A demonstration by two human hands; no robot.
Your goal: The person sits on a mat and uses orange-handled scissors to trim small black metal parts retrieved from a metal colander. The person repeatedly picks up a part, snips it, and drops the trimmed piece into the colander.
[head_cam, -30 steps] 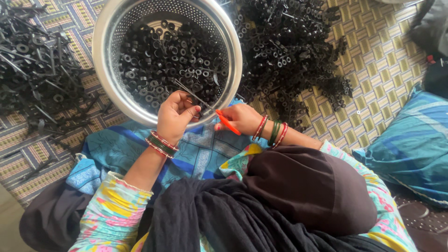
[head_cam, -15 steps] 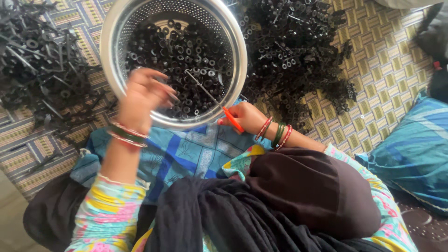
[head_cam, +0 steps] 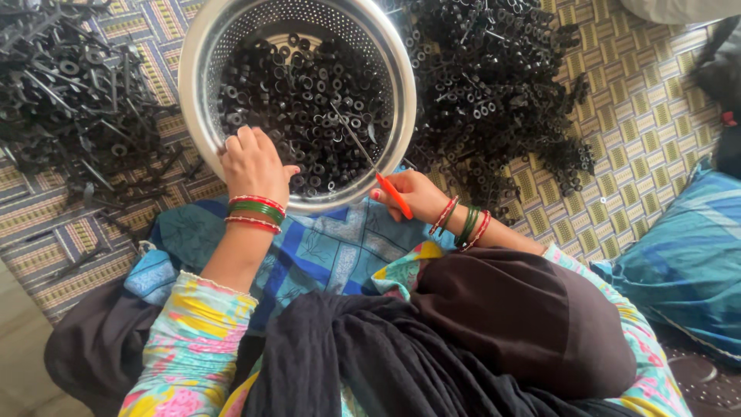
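Left hand (head_cam: pixel 253 164) fingers curled among black rings (head_cam: pixel 309 100) in colander (head_cam: pixel 201 93), right hand (head_cam: pixel 413 197) gripping orange-handled pick (head_cam: pixel 370 166), black heaps (head_cam: pixel 494 85) alongside

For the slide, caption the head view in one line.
Left hand reaches into a perforated metal bowl of small black rings; right hand holds an orange-handled tool.

A round perforated metal colander (head_cam: pixel 401 100), heaped with small black ring-shaped parts (head_cam: pixel 309 100), sits just ahead of both hands, its near rim touching the left hand (head_cam: pixel 255 164). A thin metal rod with an orange handle (head_cam: pixel 370 162) is gripped in the right hand (head_cam: pixel 413 194), slanting up over the rim with its tip among the rings.
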